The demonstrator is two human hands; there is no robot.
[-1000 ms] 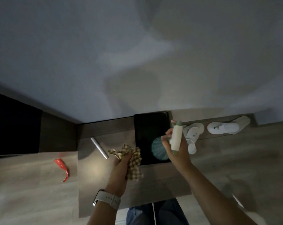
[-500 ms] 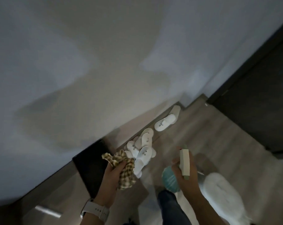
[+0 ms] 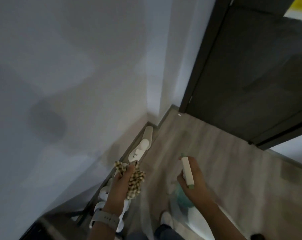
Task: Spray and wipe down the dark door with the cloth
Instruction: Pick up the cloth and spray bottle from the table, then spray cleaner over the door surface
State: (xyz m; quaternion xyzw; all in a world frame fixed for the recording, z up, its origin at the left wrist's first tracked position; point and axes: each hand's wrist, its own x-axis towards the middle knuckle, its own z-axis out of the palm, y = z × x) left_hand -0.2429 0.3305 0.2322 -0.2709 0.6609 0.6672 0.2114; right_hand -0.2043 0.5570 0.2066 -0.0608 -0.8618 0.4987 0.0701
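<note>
The dark door point(image 3: 250, 70) fills the upper right, standing beyond a strip of wood floor. My left hand point(image 3: 120, 186) grips a bunched brown-and-cream checked cloth point(image 3: 135, 179) at lower centre. My right hand point(image 3: 193, 181) holds a slim white spray bottle point(image 3: 187, 170) with a pale green end, its teal body partly hidden under my palm. Both hands are well short of the door, over the floor.
A white wall point(image 3: 68, 75) takes up the left, meeting a corner near the dark door frame point(image 3: 203, 54). White slippers point(image 3: 140, 148) lie along the skirting. A low dark table edge point(image 3: 60, 217) sits at bottom left. A yellow sheet point(image 3: 300, 7) shows top right.
The view has swung right from the low table toward the door, which now looms larger. Both hands keep hold of the cloth and the bottle and have come along with the turn.
</note>
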